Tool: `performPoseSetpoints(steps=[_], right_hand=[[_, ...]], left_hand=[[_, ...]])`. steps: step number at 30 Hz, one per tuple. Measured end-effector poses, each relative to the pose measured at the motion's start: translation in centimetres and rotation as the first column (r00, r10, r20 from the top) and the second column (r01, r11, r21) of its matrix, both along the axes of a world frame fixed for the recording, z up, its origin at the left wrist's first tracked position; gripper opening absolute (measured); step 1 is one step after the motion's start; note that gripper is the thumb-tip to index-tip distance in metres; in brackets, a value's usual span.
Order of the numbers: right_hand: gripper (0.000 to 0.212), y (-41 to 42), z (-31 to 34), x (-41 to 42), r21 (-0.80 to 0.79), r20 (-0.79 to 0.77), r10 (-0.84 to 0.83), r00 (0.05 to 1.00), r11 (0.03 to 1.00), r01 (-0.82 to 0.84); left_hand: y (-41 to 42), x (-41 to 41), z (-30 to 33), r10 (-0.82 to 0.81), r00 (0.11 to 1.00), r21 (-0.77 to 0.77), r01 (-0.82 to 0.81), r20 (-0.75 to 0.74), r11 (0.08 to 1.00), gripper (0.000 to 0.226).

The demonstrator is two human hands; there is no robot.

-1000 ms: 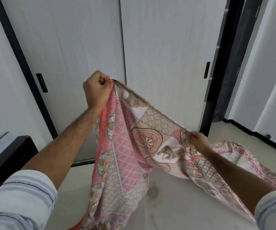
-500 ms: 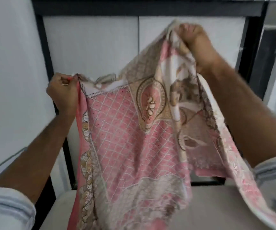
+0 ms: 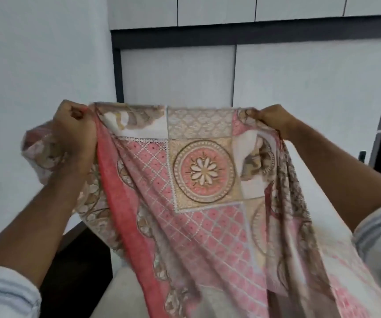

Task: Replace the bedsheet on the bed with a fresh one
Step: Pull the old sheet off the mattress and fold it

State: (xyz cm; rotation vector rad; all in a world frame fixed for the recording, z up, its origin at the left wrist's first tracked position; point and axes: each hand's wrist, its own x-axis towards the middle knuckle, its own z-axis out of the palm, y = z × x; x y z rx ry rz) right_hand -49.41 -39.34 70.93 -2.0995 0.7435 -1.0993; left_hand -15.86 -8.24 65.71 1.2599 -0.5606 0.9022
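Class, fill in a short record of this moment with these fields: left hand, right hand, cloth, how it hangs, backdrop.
left hand: left hand grips one end of the top edge
right hand: right hand pinches the other end
cloth: patterned bedsheet, pink and beige, with a round flower medallion
how it hangs: top edge stretched level between the hands, the rest draping down towards the person
backdrop: white wardrobe doors in a dark frame, and a white wall on the left

Both arms raised, hands fisted on cloth
Left hand (image 3: 74,131) at 9 o'clock and right hand (image 3: 271,120) at 3 o'clock grip the bedsheet (image 3: 198,180), forearms outstretched, level
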Motion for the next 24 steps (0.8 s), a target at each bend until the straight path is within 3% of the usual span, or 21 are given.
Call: performPoseSetpoints(steps=[2, 5, 7, 9, 12, 16, 19, 21, 24], right_hand=[[0.052, 0.4, -0.8, 0.5, 0.033, -0.082, 0.072, 0.994, 0.997, -0.07], [0.056, 0.3, -1.6, 1.3, 0.108, -0.156, 0.256, 0.954, 0.965, -0.241], [0.062, 0.7, -1.8, 1.8, 0.141, -0.128, 0.311, 0.942, 0.946, -0.293], [0.053, 1.3, -2.1, 2.2, 0.165, -0.105, 0.335, 0.936, 0.934, -0.316], [0.069, 1.0, -2.7, 3.2, 0.177, -0.138, 0.282, 0.949, 0.95, -0.257], [0.054, 1.0, -4.9, 6.0, 0.144, -0.196, 0.078, 0.978, 0.988, -0.05], [0.043, 1.6, -7.8, 8.2, 0.153, -0.178, -0.018, 0.984, 0.987, 0.046], [0.032, 1.9, -9.7, 9.4, 0.144, -0.224, -0.033, 0.974, 0.987, 0.067], [0.029, 3.2, -12.1, 11.2, 0.154, -0.313, 0.026, 0.95, 0.988, 0.023]], left_hand=[[1.5, 0.2, 1.4, 0.048, 0.999, -0.027, -0.047, 0.011, 0.999, 0.019], [3.1, 0.1, 3.8, 0.157, 0.987, -0.058, -0.155, 0.031, 0.986, 0.02], [3.5, 0.3, 4.4, 0.197, 0.979, 0.003, -0.198, 0.05, 0.98, 0.014], [3.1, 0.4, 3.9, 0.227, 0.972, 0.105, -0.232, 0.058, 0.967, 0.022], [2.1, 0.9, 1.2, 0.227, 0.974, 0.233, -0.225, 0.017, 0.946, 0.022], [0.7, 3.2, -4.4, 0.162, 0.976, 0.399, -0.091, -0.146, 0.912, 0.013], [-0.5, 2.2, -8.5, 0.116, 0.955, 0.559, 0.059, -0.272, 0.827, 0.023], [-1.7, -0.5, -11.1, -0.012, 0.947, 0.548, 0.197, -0.321, 0.813, 0.036], [-4.5, -6.1, -13.7, -0.247, 0.933, 0.54, 0.353, -0.261, 0.764, 0.053]])
